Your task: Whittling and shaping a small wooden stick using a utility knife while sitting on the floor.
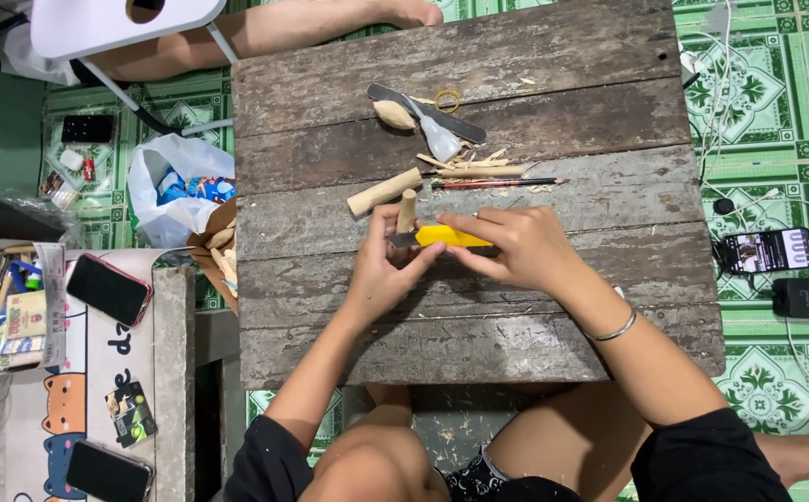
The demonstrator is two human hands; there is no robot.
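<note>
You've got the small wooden stick (406, 210) pinched in your left hand (378, 270), fingers curled closed around its lower end, and your right hand (519, 246) wrapped shut on the yellow utility knife (449, 236), blade touching the stick near your left thumb. For a clean cut I'd say take thin shavings, push the blade away from the holding fingers, and keep that thumb behind the edge, not in front of it. Brace both wrists on the tabletop (516, 344) so the knife can't jump. The stick sits near the middle of the tabletop, long axis running almost straight away from you, free end pointing at the far edge with a slight tilt to the right. The knife lies crosswise to it, roughly left-right. The longer wooden dowel (383, 192) and red pencil (496, 183) sit just beyond, out of the way.
</note>
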